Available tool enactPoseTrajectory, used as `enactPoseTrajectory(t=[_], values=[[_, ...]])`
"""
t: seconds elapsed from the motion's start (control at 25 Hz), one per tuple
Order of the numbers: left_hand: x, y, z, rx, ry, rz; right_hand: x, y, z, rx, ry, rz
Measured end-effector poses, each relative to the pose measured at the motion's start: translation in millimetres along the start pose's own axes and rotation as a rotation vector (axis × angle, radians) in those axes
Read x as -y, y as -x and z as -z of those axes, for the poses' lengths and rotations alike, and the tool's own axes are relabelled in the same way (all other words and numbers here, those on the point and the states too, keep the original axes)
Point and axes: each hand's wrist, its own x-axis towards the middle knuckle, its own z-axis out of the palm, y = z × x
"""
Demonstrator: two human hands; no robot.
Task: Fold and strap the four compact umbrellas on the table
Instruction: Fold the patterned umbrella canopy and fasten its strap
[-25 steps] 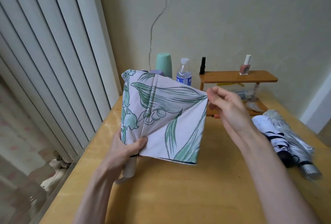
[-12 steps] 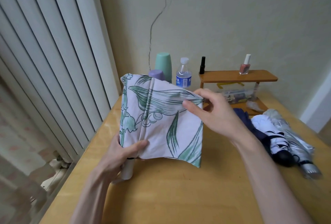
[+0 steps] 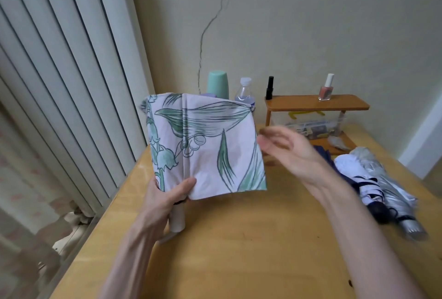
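Left hand [image 3: 167, 199] grips the white, green-leaf-printed fabric umbrella [image 3: 210, 148] upright above the yellow wooden surface [image 3: 239, 239]; its canopy is loose and unstrapped. Right hand [image 3: 287, 150], fingers relaxed, holds nothing beside the canopy edge. Navy, white-striped and silver umbrellas [image 3: 358, 174] lie bundled at right; whether they are strapped cannot be told.

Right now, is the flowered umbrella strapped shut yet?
Not strapped. The flowered umbrella spreads in loose flaps; left hand grips its base, right hand hovers beside it.

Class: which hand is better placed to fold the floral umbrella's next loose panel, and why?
Probably the right hand: free, open, beside the loose edge. The left hand grips the floral umbrella.
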Motion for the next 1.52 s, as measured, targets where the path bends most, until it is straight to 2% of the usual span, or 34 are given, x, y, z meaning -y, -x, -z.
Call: enactPoseTrajectory(t=[0.16, 0.24, 0.32, 0.4, 0.48, 0.64, 0.72, 0.88, 1.08, 1.28, 1.4, 1.52], values=[[1, -3, 0, -0.065, 0.056, -0.026, -12, -9, -23, -0.104, 0.129, 0.165], [1, -5, 0, -0.088, 0.112, -0.023, -14, -11, -21, -0.095, 0.171, 0.219], [1, -5, -4, -0.074, 0.143, -0.014, -13, -10, -14, 0.018, 0.194, 0.170], [2, -5, -7, -0.070, 0.151, -0.011, -8, -3, -8, 0.244, 0.247, 0.072], [2, -6, -6, -0.089, 0.145, -0.017, -8, 1, -5, 0.312, 0.268, 0.069], [-2, -6, -9, -0.099, 0.177, -0.035, -16, -5, -9, 0.196, 0.264, 0.200], [-5, -5, -13, -0.109, 0.197, -0.032, -20, -5, -15, 0.186, 0.263, 0.216], [-5, -5, -16, -0.124, 0.185, -0.011, -27, -8, -18, 0.056, 0.262, 0.282], [-5, -5, -21, -0.130, 0.137, 0.006, -33, -12, -19, 0.041, 0.331, 0.315], [-11, -1, -29, -0.129, 0.184, -0.021, -39, -17, -17, -0.100, 0.229, 0.335], [-12, -1, -34, -0.145, 0.179, -0.025, -35, -13, -24, -0.099, 0.167, 0.296], [-12, -3, -34, -0.176, 0.201, -0.007, -35, -12, -24, -0.021, 0.119, 0.296]])
